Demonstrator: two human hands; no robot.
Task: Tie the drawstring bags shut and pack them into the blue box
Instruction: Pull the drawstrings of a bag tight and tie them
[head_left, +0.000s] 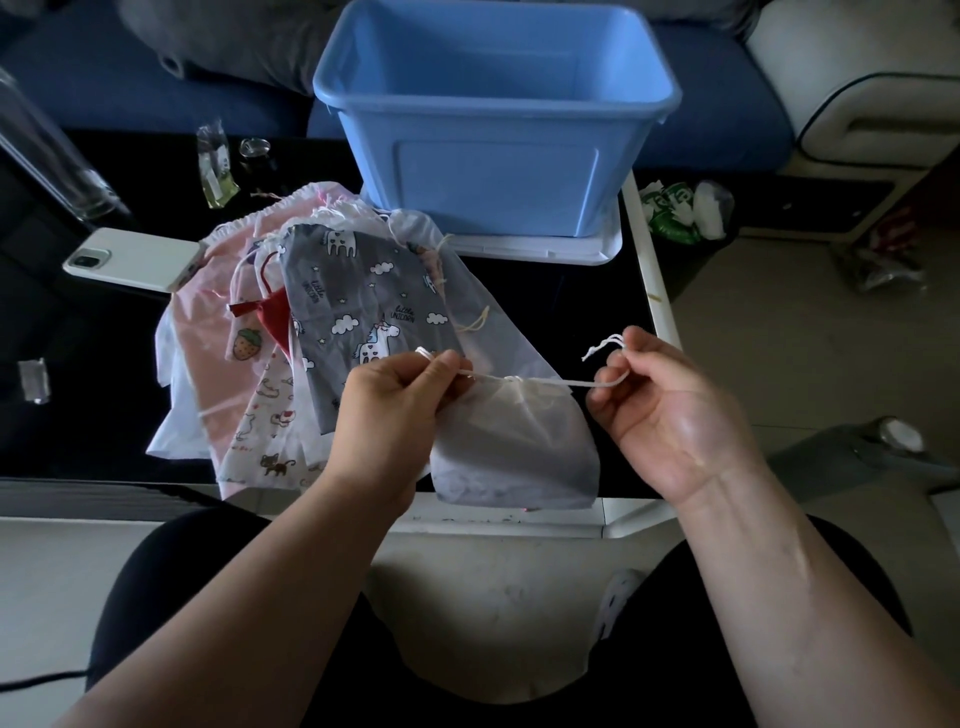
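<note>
Left hand (395, 410), right hand (670, 415): grips on drawstring (571, 383) of white bag (519, 441)

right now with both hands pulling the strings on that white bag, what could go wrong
The white bag seems to hang from its strings alone, pinched by the left hand and right hand; a slip could drop it off the table. The phone touches the pile of bags, so lifting the next one might drag it.

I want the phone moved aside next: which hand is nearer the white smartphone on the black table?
Left. The left hand, pinching a white drawstring, is right of the white smartphone; the right hand holds its other end farther right, beyond the sheer white bag.
</note>
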